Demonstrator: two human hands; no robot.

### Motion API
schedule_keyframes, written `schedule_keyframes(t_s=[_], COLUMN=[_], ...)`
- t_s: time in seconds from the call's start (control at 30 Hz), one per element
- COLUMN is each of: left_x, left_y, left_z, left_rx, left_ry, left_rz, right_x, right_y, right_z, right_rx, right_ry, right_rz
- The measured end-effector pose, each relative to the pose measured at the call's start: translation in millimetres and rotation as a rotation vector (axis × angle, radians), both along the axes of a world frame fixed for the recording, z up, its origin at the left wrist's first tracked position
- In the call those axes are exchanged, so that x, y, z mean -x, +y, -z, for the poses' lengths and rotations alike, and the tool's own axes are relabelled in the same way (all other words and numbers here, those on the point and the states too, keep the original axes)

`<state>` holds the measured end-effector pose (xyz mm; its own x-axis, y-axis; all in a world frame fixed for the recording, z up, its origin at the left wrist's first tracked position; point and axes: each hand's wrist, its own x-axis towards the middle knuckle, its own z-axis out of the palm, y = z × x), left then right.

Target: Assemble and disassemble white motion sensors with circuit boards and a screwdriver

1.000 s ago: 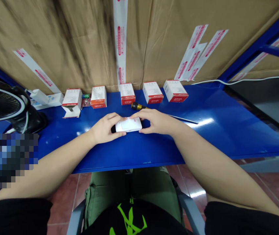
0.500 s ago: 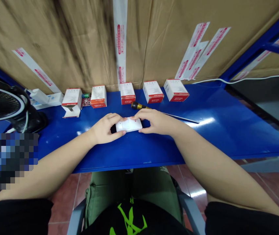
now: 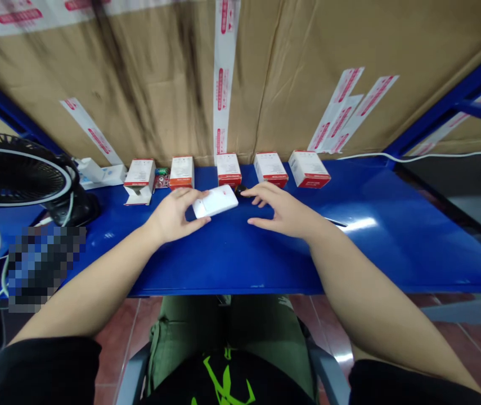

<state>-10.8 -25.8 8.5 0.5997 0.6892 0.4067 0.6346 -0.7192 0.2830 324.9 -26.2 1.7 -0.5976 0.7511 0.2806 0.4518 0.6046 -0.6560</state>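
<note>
A small white rectangular device (image 3: 219,201) with rounded edges and a tiny red mark is gripped at its left end by my left hand (image 3: 178,216), between thumb and fingers. It is tilted, its right end raised toward the boxes. My right hand (image 3: 280,211) is off the device, to its right, with thumb and fingers apart and nothing between them. Behind the right hand lies a screwdriver, its dark handle (image 3: 241,190) partly hidden and its thin shaft (image 3: 335,222) showing beyond the wrist.
Several red-and-white boxes, such as the middle box (image 3: 228,169), line the back of the blue table (image 3: 232,259). The leftmost box (image 3: 139,179) has its flap open. Beside it sit a green battery (image 3: 162,171) and a red packet (image 3: 162,181). A black fan (image 3: 16,174) stands at left.
My right hand has let go of the white device and moved right. The left hand keeps hold of it, now tilted up at its right end. The camera view has shifted slightly.
</note>
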Motion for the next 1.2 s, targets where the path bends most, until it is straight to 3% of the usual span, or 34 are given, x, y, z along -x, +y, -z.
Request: schedule_keyframes(t_s=[0.27,0.37,0.47,0.7,1.07,1.13,1.2], left_x=[62.3,79.9,85.2,69.9,70.8,65.1,55.1], left_y=[34.6,49.4,58.3,61.5,58.5,53.2,49.7], left_z=[-38.3,-41.1,-37.8,-29.6,-32.9,-34.3,-33.6], left_rx=[-0.078,-0.057,-0.024,0.046,0.045,-0.040,-0.106], left_ry=[0.064,0.090,0.106,0.163,0.157,0.116,0.099], left_rz=[-0.672,-0.856,-0.961,-1.054,-1.089,-1.029,-0.831], right_x=[-7.0,-7.9,-8.6,-5.1,-5.9,-6.9,-8.3], right_y=[4.6,7.5,8.7,5.1,5.3,5.9,6.8], right_z=[-2.5,-0.4,0.3,-1.2,-1.4,-0.5,0.5], right_rx=[-0.062,-0.091,-0.088,-0.001,0.035,0.015,-0.005], right_ry=[-0.111,-0.179,-0.247,-0.298,-0.272,-0.257,-0.243], right_rz=[0.148,0.170,0.199,0.223,0.239,0.229,0.216])
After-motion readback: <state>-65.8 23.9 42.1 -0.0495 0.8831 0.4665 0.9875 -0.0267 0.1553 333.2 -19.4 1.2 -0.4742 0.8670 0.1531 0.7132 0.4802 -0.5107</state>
